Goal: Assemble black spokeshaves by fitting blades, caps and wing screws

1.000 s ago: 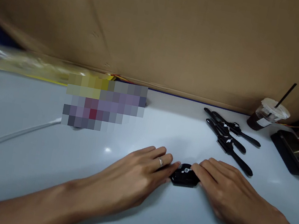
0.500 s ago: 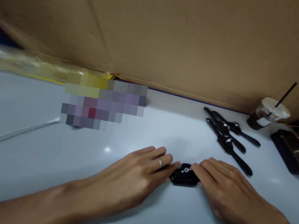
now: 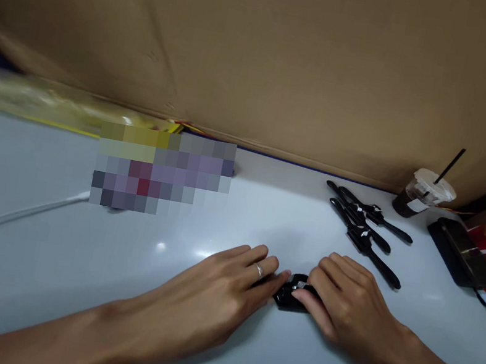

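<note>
On the white table in front of me lies a black spokeshave (image 3: 289,300) with a bright metal screw and clamp at its middle. My left hand (image 3: 232,283), a ring on one finger, is closed around the tool's left handle. Its thumb rests against the body's left side. My right hand (image 3: 351,301) is closed around the right handle, which it hides. The right thumb reaches across the body onto the metal screw. Further back to the right, several similar black spokeshaves (image 3: 363,241) lie together at a slant.
A plastic cup (image 3: 420,194) with dark drink and a black straw stands at the back right. Beside it lies a dark flat case (image 3: 459,251). A yellow plastic package (image 3: 59,105) and a blurred-out object (image 3: 169,175) with a white cable (image 3: 20,217) are at left. Cardboard (image 3: 266,48) stands behind.
My right thumb has moved from the spokeshave's right end onto its metal screw. My left hand keeps its grip. The view has shifted slightly.
</note>
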`<state>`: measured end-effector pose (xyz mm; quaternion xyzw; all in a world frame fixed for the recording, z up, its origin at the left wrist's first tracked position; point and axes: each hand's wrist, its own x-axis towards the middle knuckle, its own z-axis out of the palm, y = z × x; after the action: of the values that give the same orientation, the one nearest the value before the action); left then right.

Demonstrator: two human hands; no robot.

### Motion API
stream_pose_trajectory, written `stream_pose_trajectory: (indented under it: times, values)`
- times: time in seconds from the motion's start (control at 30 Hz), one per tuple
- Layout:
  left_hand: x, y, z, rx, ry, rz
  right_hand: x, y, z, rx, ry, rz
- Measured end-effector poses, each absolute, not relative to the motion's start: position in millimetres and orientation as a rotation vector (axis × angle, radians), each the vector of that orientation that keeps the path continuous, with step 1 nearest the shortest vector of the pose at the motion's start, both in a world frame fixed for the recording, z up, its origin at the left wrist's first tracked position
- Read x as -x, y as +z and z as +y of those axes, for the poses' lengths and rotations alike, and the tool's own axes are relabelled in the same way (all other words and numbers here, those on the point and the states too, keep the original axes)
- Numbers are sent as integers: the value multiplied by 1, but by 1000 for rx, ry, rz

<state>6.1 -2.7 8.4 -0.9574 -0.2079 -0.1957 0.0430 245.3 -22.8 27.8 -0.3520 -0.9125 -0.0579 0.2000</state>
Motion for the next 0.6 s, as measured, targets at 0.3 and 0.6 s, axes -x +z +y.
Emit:
stream_pose_trajectory:
  times: [0.3,0.6]
  values:
    - [-10,4,-11,2941,-655,-706,-238,23,-26,1002,-291,-2570]
    - [-11,3,-12,2965,-636,-736,-225,15,-35,1203,-176,-2404]
